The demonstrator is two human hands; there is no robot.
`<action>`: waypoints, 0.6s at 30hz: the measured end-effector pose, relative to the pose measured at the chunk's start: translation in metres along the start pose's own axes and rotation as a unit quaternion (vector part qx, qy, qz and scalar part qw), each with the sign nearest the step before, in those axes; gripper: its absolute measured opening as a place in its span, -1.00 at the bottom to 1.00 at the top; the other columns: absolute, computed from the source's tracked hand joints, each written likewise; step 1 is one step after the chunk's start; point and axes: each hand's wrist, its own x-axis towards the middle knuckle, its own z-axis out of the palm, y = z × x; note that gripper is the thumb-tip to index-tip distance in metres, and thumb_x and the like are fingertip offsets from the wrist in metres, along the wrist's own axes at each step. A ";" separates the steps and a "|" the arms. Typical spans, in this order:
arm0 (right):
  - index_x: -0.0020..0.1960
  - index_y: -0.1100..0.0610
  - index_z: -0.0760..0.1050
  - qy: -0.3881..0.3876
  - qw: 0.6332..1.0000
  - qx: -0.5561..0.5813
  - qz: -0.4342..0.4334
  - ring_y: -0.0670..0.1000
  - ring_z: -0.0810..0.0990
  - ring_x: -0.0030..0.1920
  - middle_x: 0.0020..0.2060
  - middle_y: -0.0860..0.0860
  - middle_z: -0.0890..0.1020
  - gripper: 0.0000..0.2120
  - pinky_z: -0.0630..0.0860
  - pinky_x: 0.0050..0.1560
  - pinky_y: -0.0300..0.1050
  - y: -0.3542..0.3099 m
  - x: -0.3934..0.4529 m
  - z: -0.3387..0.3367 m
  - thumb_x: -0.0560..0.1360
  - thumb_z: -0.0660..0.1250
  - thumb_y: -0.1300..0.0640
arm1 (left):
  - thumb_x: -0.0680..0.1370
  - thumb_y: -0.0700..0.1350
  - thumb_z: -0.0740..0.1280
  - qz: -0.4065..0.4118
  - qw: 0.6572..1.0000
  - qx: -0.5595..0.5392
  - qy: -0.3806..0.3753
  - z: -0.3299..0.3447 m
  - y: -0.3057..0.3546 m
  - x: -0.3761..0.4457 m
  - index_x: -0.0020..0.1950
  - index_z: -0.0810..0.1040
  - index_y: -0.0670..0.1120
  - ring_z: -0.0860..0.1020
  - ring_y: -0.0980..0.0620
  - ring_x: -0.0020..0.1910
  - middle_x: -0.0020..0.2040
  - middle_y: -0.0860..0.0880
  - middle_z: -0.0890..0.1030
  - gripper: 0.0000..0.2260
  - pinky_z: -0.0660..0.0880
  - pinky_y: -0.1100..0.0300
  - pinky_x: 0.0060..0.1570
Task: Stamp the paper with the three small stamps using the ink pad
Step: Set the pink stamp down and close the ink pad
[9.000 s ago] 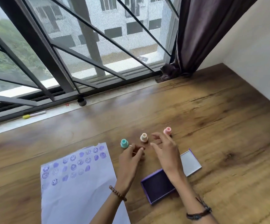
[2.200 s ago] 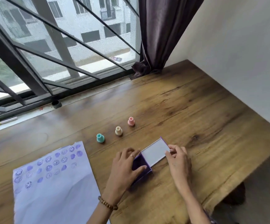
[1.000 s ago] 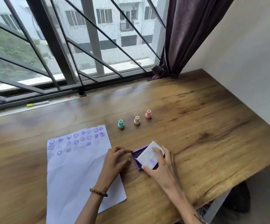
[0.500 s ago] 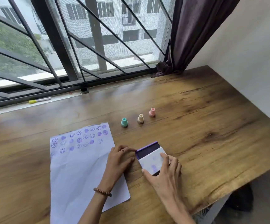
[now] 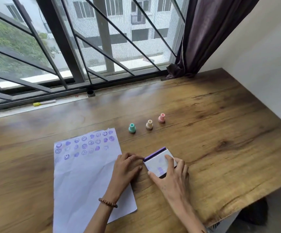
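The purple ink pad [image 5: 158, 158] lies on the wooden table with its pale lid lowered almost flat over it. My right hand [image 5: 171, 175] presses on the lid, fingers spread across it. My left hand [image 5: 127, 167] rests beside the pad's left edge, fingertips touching its corner. The white paper [image 5: 86, 174] lies to the left, its top covered with several purple smiley and heart prints. Three small stamps stand upright in a row behind the pad: teal [image 5: 132, 128], cream [image 5: 149, 124] and pink [image 5: 161, 118].
A barred window runs along the far side, with a yellow-capped pen [image 5: 43, 103] on its sill. A dark curtain [image 5: 202, 36] hangs at the back right. A white wall borders the table's right edge [image 5: 254, 204], which drops off near my right arm.
The ink pad's lid has swung from open to nearly closed under my right hand. My left hand has stayed at the pad's left edge. The stamps have not moved.
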 end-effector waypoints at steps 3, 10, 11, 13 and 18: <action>0.12 0.12 0.49 -0.002 1.000 -0.006 0.001 0.23 0.51 -0.14 -0.05 0.21 0.54 -0.30 0.52 -0.19 0.06 -0.003 0.007 0.001 0.10 0.51 -0.22 | 0.43 -0.21 0.42 -0.011 1.000 -0.005 -0.004 -0.001 0.001 0.000 0.07 0.59 0.08 0.43 0.01 -0.03 0.00 0.03 0.54 -0.73 0.37 0.17 0.04; 0.26 0.01 0.40 -0.024 0.997 0.066 -0.004 0.17 0.42 0.15 0.25 0.14 0.41 -0.43 0.44 0.09 0.06 0.004 0.009 -0.001 0.33 0.39 -0.20 | 0.48 -0.20 0.35 0.004 1.000 0.006 0.017 -0.003 0.013 -0.009 0.09 0.54 0.07 0.43 0.10 0.01 0.03 0.07 0.54 -0.76 0.39 0.19 0.05; 0.25 0.01 0.42 -0.012 0.996 0.089 -0.012 0.17 0.41 0.16 0.26 0.14 0.40 -0.51 0.43 0.12 0.06 0.008 0.009 -0.001 0.38 0.38 -0.14 | 0.50 -0.18 0.33 0.017 0.999 0.015 0.023 -0.003 0.016 -0.014 0.07 0.53 0.07 0.44 0.14 0.01 0.02 0.09 0.54 -0.80 0.40 0.19 0.04; 0.17 0.03 0.48 0.010 0.994 0.108 -0.026 0.18 0.43 0.13 0.25 0.16 0.43 -0.64 0.43 0.13 0.08 0.016 0.008 -0.003 0.42 0.39 -0.02 | 0.51 -0.12 0.29 0.042 0.998 0.045 0.011 0.000 0.023 -0.022 0.05 0.53 0.07 0.45 0.18 0.04 0.05 0.12 0.53 -0.84 0.41 0.20 0.03; 0.08 0.02 0.54 0.024 0.997 0.068 -0.026 0.23 0.49 0.07 0.18 0.19 0.50 -0.70 0.49 0.06 0.10 0.032 0.013 0.001 0.37 0.45 0.00 | 0.53 -0.05 0.30 0.062 0.991 0.116 -0.032 0.018 0.035 -0.025 0.15 0.53 0.03 0.48 0.06 0.18 0.23 0.06 0.51 -0.80 0.42 0.10 0.16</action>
